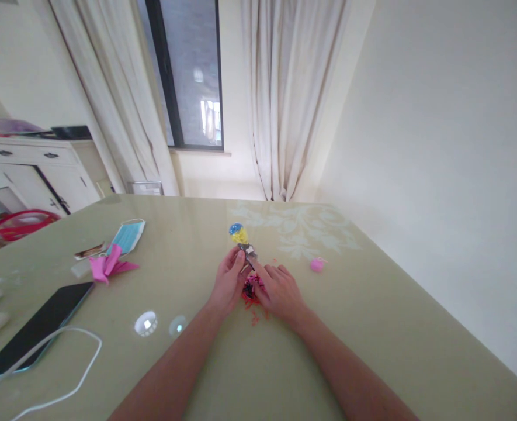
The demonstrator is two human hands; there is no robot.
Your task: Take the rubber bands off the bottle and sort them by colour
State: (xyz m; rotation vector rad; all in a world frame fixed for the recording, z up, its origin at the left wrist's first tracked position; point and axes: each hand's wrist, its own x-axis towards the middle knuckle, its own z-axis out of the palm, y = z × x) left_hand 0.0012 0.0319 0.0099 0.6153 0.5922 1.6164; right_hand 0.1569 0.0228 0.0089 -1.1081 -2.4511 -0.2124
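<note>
Both my hands meet near the middle of a pale green table (pixel 372 327). My left hand (pixel 228 282) has its fingers curled round the lower end of a small stick-like item with a blue and yellow top (pixel 238 233). My right hand (pixel 280 289) lies beside it, index finger stretched toward the item's grey middle, other fingers bent. Under and between the hands lies a small heap of red and black bits (pixel 252 292). What the right fingers grip, if anything, is hidden.
A small pink object (pixel 316 265) lies right of the hands. To the left are a blue face mask (pixel 127 235), a pink folded paper (pixel 107 266), a dark tablet (pixel 39 327) and a white cable (pixel 76 374). A wall runs along the table's right side.
</note>
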